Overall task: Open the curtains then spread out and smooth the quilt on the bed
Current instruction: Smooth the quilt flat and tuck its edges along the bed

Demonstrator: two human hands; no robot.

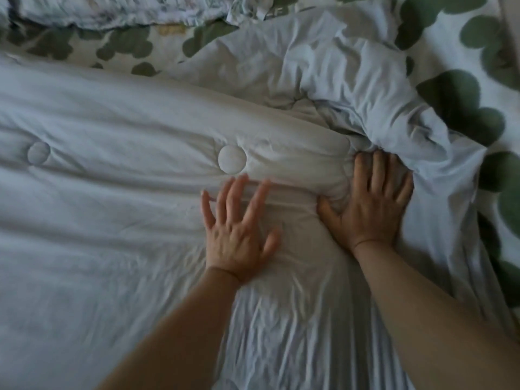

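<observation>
Already both hands lay flat on the quilt (118, 170), which covered most of the bed: the left hand (239, 235) with fingers spread, the right hand (371, 204) pressing beside a bunched fold (365, 94) over the leaf-print sheet (461, 97). Neither hand gripped anything. Smoothing well would probably mean sweeping outward with flat palms, then pulling that fold open toward the edge.

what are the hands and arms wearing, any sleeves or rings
The left hand and right hand are bare: no gloves, no rings, watch or bracelet visible. The left forearm and right forearm are bare too, no sleeve in view. The left hand is blurred, so small details could be missed.
</observation>
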